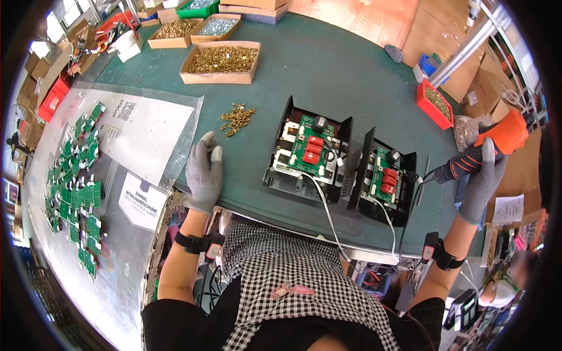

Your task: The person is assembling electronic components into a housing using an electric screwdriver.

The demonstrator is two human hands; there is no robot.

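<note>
Gripping the orange-and-black power screwdriver [486, 149], your right hand [483, 181] is wrapped shut round its handle, bit pointing toward nine o'clock at the right-hand black housing [383, 178]. Bit tip sits just beside that housing's edge; whether it touches, you cannot tell from here. Your left hand [205, 169] rests on the green tabletop [328, 64], fingers loosely curled, thumb and forefinger pinched on something small and dark, too small to name. At one o'clock from that hand lies a loose heap of brass screws [237, 119], near but apart. Two black housings stand side by side; the left one [307, 152] sits at three o'clock from your left hand, each carrying a green board with red parts. Three open cardboard trays [219, 60] of small hardware sit at twelve o'clock, a red bin [434, 104] of brass parts at two. At nine o'clock, a clear plastic sheet holds many small green circuit boards [73, 193], plus a white rectangular label [142, 200] and a larger white printed sheet [146, 131].
</note>
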